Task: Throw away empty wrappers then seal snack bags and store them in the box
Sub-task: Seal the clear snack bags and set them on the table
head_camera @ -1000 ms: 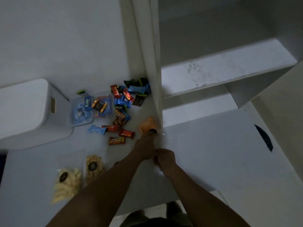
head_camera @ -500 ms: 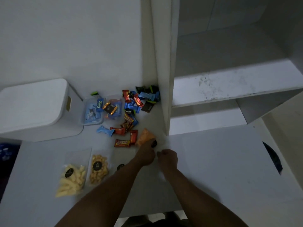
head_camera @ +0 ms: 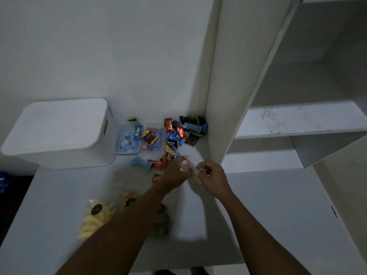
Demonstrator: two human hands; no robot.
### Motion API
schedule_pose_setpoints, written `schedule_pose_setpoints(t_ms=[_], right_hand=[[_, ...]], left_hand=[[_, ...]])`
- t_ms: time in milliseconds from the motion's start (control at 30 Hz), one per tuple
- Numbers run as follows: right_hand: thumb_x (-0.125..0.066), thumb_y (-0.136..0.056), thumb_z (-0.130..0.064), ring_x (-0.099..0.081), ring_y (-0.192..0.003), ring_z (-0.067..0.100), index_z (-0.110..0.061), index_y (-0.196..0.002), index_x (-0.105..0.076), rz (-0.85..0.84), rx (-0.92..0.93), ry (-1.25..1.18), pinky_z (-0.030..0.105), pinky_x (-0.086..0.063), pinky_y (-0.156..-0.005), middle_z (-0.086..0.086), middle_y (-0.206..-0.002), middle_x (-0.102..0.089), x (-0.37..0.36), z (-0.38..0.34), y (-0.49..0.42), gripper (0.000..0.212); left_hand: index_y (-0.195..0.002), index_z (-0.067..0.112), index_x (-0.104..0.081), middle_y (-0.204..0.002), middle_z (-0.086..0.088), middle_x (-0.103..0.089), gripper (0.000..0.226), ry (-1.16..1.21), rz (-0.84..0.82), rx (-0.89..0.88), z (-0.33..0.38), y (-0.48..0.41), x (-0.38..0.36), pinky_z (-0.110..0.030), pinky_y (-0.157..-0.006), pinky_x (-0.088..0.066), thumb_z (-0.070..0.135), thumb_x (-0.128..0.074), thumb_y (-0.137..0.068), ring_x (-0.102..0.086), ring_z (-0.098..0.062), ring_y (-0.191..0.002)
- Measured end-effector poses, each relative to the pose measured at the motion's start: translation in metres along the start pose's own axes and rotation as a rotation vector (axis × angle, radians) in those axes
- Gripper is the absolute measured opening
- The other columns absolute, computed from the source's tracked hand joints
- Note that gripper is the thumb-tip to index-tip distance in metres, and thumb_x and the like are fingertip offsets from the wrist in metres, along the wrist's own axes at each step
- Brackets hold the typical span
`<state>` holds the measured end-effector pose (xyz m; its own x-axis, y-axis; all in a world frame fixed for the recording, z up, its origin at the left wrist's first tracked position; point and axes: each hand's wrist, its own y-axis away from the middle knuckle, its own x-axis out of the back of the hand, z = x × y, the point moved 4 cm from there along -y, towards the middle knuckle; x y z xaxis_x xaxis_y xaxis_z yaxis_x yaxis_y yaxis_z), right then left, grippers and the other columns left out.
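- Head view is showing the left hand [head_camera: 174, 172] and the right hand [head_camera: 213, 178] meeting over the white desk [head_camera: 268, 215], just in front of the lower edge of a tall white upright panel [head_camera: 224, 92].
- Both grips are pinching a small clear crinkled plastic snack bag [head_camera: 188, 165] between curled fingertips, the left from its left side and the right from its right side.
- A heap of small red, blue and black foil wrappers [head_camera: 178, 132] is lying in the corner behind the hands, touching the panel's foot.
- A clear plastic tub of blue sweets [head_camera: 128, 141] is sitting just beside a white lidded storage box [head_camera: 57, 132], which is standing at the desk's far left edge.
- A clear bag of pale yellow crisps [head_camera: 95, 217] and a clear bag of brown snacks [head_camera: 131, 198] are lying near the left forearm.
- Bare desk surface is stretching wide to the right of the right hand, under a scuffed white shelf [head_camera: 297, 120].
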<state>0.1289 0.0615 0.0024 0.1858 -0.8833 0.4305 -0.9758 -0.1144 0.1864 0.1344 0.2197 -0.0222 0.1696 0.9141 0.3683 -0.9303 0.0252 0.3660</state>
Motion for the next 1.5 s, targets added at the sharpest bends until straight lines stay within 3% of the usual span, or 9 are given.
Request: schedule_pose_setpoints(t_ms=[100, 233, 400, 533, 633, 933, 1200, 1367, 1500], right_hand=[[-0.063, -0.082, 0.004, -0.061, -0.071, -0.008, -0.016, -0.091, -0.074, -0.008, 0.039, -0.006, 0.008, -0.045, -0.067, -0.006, -0.086, -0.069, 0.005, -0.032, -0.002, 0.024], [-0.071, -0.085, 0.002, -0.065, -0.067, 0.005, -0.012, -0.104, -0.068, 0.058, 0.086, -0.197, 0.023, -0.057, -0.068, 0.006, -0.089, -0.071, 0.021, -0.088, 0.009, 0.024], [-0.072, -0.085, 0.002, -0.066, -0.068, 0.008, -0.007, -0.110, -0.062, 0.064, 0.216, -0.291, 0.021, -0.055, -0.064, 0.012, -0.080, -0.070, 0.023, -0.176, 0.036, 0.028], [-0.074, -0.084, -0.003, -0.069, -0.072, 0.016, -0.007, -0.102, -0.066, 0.210, 0.351, -0.404, 0.029, -0.057, -0.068, 0.019, -0.081, -0.072, 0.019, -0.242, 0.060, 0.020], [-0.070, -0.087, -0.005, -0.069, -0.072, 0.020, -0.005, -0.088, -0.069, 0.265, 0.459, -0.517, 0.033, -0.056, -0.071, 0.014, -0.080, -0.073, 0.017, -0.290, 0.084, 0.001], [-0.061, -0.095, -0.014, -0.070, -0.079, 0.022, 0.002, -0.090, -0.069, 0.288, 0.638, -0.639, 0.045, -0.060, -0.083, 0.012, -0.081, -0.072, 0.004, -0.384, 0.135, 0.018], [-0.057, -0.097, -0.014, -0.067, -0.078, 0.018, -0.005, -0.088, -0.066, 0.360, 0.706, -0.677, 0.049, -0.054, -0.090, -0.001, -0.074, -0.069, -0.002, -0.416, 0.143, 0.016], [-0.062, -0.095, -0.019, -0.070, -0.081, 0.019, -0.005, -0.092, -0.070, 0.289, 0.652, -0.628, 0.050, -0.057, -0.088, 0.004, -0.083, -0.073, -0.008, -0.414, 0.136, 0.017], [-0.061, -0.095, -0.020, -0.069, -0.084, 0.019, -0.009, -0.090, -0.071, 0.279, 0.663, -0.544, 0.047, -0.058, -0.088, 0.005, -0.084, -0.072, -0.010, -0.413, 0.135, 0.015]], left_hand=[[-0.118, 0.010, -0.061, -0.111, -0.008, -0.068, 0.046, 0.130, -0.060, -0.042, 0.010, 0.014, 0.029, -0.034, -0.086, -0.058, 0.020, -0.081, -0.078, -0.066, -0.023, -0.103], [-0.108, 0.009, -0.070, -0.102, -0.007, -0.075, 0.029, 0.304, -0.118, -0.120, 0.040, 0.040, 0.064, -0.035, -0.081, -0.060, 0.022, -0.076, -0.084, -0.073, -0.020, -0.093], [-0.097, 0.000, -0.070, -0.099, -0.021, -0.074, 0.039, 0.491, -0.006, -0.279, 0.094, 0.071, 0.116, -0.052, -0.093, -0.054, 0.028, -0.084, -0.073, -0.070, -0.037, -0.095], [-0.087, 0.006, -0.073, -0.088, -0.018, -0.074, 0.008, 0.596, 0.051, -0.427, 0.145, 0.113, 0.164, -0.047, -0.085, -0.056, 0.013, -0.073, -0.083, -0.071, -0.031, -0.079], [-0.091, 0.004, -0.071, -0.086, -0.012, -0.074, 0.006, 0.578, 0.152, -0.552, 0.179, 0.152, 0.202, -0.045, -0.083, -0.056, 0.008, -0.066, -0.090, -0.071, -0.026, -0.078], [-0.093, 0.005, -0.073, -0.087, -0.012, -0.075, 0.008, 0.569, 0.335, -0.832, 0.245, 0.244, 0.270, -0.036, -0.077, -0.058, 0.010, -0.070, -0.087, -0.071, -0.021, -0.077], [-0.104, 0.012, -0.069, -0.089, -0.012, -0.074, 0.022, 0.655, 0.375, -0.838, 0.263, 0.257, 0.283, -0.042, -0.079, -0.056, 0.006, -0.074, -0.083, -0.069, -0.020, -0.076], [-0.122, 0.022, -0.064, -0.093, -0.004, -0.074, 0.040, 0.617, 0.437, -0.843, 0.259, 0.252, 0.288, -0.029, -0.079, -0.058, 0.008, -0.073, -0.085, -0.068, -0.015, -0.080], [-0.124, 0.019, -0.065, -0.092, 0.001, -0.073, 0.041, 0.611, 0.423, -0.868, 0.260, 0.249, 0.285, -0.021, -0.077, -0.055, 0.006, -0.071, -0.086, -0.068, -0.008, -0.084]])
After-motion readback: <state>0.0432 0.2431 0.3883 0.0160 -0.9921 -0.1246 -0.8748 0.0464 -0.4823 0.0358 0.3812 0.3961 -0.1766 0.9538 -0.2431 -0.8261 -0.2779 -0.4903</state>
